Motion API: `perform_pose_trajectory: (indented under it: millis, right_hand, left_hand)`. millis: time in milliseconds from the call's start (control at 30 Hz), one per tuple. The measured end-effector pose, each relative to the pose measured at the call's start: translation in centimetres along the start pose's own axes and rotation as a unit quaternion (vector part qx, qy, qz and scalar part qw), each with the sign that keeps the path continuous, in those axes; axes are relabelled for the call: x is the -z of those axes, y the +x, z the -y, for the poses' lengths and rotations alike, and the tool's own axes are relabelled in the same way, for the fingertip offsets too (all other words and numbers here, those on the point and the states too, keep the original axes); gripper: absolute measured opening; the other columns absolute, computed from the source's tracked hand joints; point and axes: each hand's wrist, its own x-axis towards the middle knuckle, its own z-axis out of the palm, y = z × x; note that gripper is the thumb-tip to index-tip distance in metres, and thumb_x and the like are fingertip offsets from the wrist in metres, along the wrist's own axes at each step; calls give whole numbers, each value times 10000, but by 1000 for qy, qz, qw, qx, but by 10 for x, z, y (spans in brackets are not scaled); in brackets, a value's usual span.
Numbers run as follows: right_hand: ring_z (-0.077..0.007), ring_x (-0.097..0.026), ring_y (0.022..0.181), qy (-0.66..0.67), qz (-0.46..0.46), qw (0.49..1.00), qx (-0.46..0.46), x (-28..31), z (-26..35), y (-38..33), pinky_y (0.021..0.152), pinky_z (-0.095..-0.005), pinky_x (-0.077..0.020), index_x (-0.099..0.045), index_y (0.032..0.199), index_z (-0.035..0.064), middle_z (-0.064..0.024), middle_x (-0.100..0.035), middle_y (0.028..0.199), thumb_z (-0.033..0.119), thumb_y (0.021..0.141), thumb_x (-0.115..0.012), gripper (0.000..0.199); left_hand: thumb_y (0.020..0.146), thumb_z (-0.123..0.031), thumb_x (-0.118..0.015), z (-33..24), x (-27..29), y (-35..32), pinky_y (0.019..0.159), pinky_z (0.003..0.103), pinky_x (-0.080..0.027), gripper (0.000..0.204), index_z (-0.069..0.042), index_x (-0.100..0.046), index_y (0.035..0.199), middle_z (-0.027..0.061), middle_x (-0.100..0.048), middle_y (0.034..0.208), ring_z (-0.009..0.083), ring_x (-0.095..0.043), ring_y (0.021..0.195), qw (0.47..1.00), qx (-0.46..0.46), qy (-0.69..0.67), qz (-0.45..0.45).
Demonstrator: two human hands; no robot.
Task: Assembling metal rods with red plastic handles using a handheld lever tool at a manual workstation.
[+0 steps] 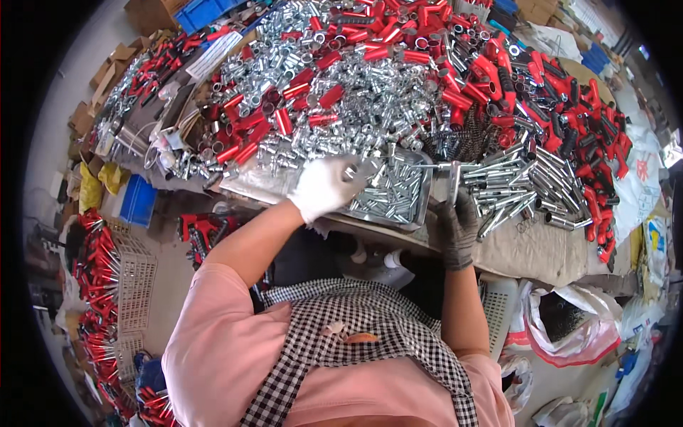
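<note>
My left hand (324, 188), in a white glove and slightly blurred, is closed at the near edge of the heap of metal fittings. A small silver part (351, 172) shows at its fingertips; its exact kind is unclear. My right hand (459, 231), in a dark grey glove, grips an upright silver metal tube (455, 183). A thin rod (420, 166) extends leftward from the tube's upper end. Between my hands lies a metal tray (407, 226) of small silver pins (397, 188). Right of my right hand is a pile of silver rods and tubes (509, 185).
Loose silver fittings (384, 96) and red sleeves (283, 121) heap across the bench. Red tool bodies with black grips (548, 92) cover its right side. Crates (135, 285) with red-handled pieces stand at lower left, near a blue bin (138, 201). An open white sack (573, 320) sits at lower right.
</note>
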Motion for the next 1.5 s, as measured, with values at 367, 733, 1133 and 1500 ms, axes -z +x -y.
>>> perform_pose_trajectory:
  millis: [367, 733, 1133, 1500]
  right_hand:
    - [-124, -580, 715, 90, 91, 979, -158, 10, 125, -23, 655, -271, -487, -598, 1223, -1, -70, -628, 845, 138, 960, -580, 298]
    - [-203, -559, 1201, 443, 226, 835, -235, -34, 145, -49, 1008, -347, -457, -407, 1444, 22, -82, -572, 1304, 380, 771, -845, 880]
    - [-121, -609, 1061, 323, 311, 859, -247, -17, 153, -54, 917, -244, -474, -446, 1403, -1, -17, -656, 1132, 436, 901, -700, 712]
    - [-75, -428, 431, 429, 143, 810, -372, 15, 147, -45, 406, -204, -323, -514, 1323, -39, -24, -577, 739, 340, 947, -604, 542]
  left_hand:
    - [972, -275, -565, 44, -32, -13, 699, 388, -559, 297, 2, -556, 1079, 111, -644, 951, 244, -654, 853, 710, 99, -686, -123]
    - [961, -129, -549, -27, -6, -102, 910, 338, -482, 228, 11, -602, 1132, 69, -665, 934, 177, -651, 912, 887, -141, -409, 161]
    - [848, -83, -648, -16, -2, -87, 773, 305, -481, 124, 36, -682, 837, 102, -661, 989, 172, -626, 859, 909, -14, -415, 23]
    - [776, -504, -731, 59, 17, 47, 868, 468, -519, 639, 10, -619, 1138, 255, -654, 1072, 403, -650, 983, 974, 83, 158, -141]
